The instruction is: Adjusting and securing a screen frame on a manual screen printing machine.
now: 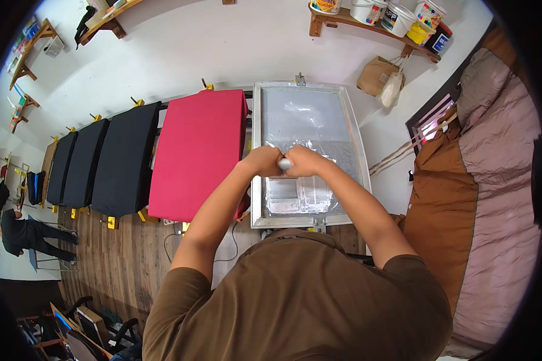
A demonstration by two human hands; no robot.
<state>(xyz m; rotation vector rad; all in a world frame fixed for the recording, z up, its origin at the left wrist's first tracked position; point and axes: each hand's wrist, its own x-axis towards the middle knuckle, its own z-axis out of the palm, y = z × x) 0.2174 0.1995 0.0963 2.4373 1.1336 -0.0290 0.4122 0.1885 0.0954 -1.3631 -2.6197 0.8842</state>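
Both my hands are closed over a squeegee (pixel 285 164), whose pale grip shows in the gap between them; the rest is mostly covered by my fingers. My left hand (pixel 264 161) and my right hand (pixel 304 161) sit close together, thumbs toward each other. Under them lies a screen-printing frame (pixel 256 120) with a metal rim and grey mesh. White ink streaks (pixel 313 195) mark the mesh near me, with fainter smears toward the far end. Just left of the frame, a red fabric-covered board (pixel 199 150) lies on the rack.
Several black fabric-covered boards (pixel 126 156) line up further left, held with yellow brackets. Ink tubs (pixel 397 18) stand on a wall shelf at upper right. A brown and mauve curtain (pixel 500 198) hangs at right. Another person (pixel 24 231) stands far left.
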